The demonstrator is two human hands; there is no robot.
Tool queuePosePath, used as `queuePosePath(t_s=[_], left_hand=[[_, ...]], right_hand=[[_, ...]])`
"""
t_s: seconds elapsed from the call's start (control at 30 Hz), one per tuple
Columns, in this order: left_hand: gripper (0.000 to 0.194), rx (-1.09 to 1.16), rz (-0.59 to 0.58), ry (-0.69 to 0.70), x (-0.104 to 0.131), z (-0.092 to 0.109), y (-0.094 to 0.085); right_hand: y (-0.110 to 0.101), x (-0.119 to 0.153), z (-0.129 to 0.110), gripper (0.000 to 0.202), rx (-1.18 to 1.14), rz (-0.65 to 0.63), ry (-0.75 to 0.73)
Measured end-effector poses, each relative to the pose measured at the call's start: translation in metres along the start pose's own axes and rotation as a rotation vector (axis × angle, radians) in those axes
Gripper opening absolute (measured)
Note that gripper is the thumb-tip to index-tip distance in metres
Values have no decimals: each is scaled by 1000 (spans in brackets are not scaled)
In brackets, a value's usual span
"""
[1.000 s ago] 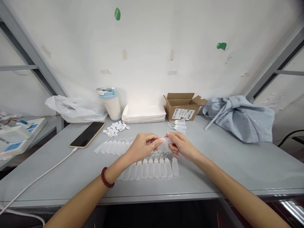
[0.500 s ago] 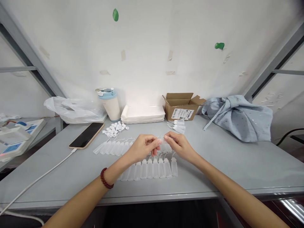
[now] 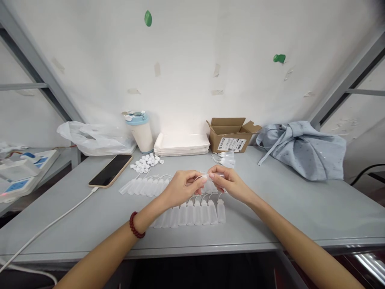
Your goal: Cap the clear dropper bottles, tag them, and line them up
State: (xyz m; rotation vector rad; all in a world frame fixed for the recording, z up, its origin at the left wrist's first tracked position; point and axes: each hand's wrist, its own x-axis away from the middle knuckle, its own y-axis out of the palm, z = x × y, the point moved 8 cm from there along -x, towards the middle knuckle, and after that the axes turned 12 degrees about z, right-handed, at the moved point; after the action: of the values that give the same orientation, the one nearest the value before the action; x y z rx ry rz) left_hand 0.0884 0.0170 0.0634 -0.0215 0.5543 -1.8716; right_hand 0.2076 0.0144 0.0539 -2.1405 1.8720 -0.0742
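Note:
Between my fingertips is a small translucent plastic bottle (image 3: 206,176), lying roughly sideways above the table and mostly covered by my fingers. My left hand (image 3: 184,186) pinches its neck end with thumb and fingers. At the other side my right hand (image 3: 230,182) is closed round the body. Just below my hands stretches a front row of similar translucent bottles (image 3: 197,212), each with a thin tether at the neck. Another row of bottles (image 3: 144,186) lies behind, partly hidden by my left hand. Beyond it sits a heap of small white caps (image 3: 146,161).
At the back stand a tumbler (image 3: 140,134), a stack of white sheets (image 3: 182,145) and an open cardboard box (image 3: 230,136) with a few bottles (image 3: 227,159) before it. A phone (image 3: 110,171) with a cable lies left; blue-grey cloth (image 3: 303,150) lies right.
My right hand has shifted its grip slightly, its fingers now curled further round the bottle, which lies more sideways. My left hand stays almost in place.

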Motion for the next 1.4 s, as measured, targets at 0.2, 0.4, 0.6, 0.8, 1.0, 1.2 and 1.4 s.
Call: queuePosePath(t_s=[0.2, 0.4, 0.6, 0.8, 1.0, 1.2, 1.4], left_hand=[[38, 169, -232, -175, 4, -7, 12], [31, -191, -59, 155, 4, 2, 7], [18, -404, 95, 480, 11, 16, 8], [27, -297, 84, 340, 3, 14, 3], [25, -459, 96, 403, 3, 11, 0], [27, -273, 14, 177, -1, 5, -3], [32, -5, -229, -79, 6, -5, 16]], right_hand=[[3, 3, -8, 30, 116, -14, -128], [2, 1, 1, 32, 117, 11, -43], [1, -2, 13, 40, 53, 52, 71], [1, -2, 6, 41, 171, 110, -34], [-1, -4, 5, 41, 138, 165, -31], [-5, -5, 3, 39, 108, 205, -37], [-4, -2, 0, 39, 163, 190, -85]])
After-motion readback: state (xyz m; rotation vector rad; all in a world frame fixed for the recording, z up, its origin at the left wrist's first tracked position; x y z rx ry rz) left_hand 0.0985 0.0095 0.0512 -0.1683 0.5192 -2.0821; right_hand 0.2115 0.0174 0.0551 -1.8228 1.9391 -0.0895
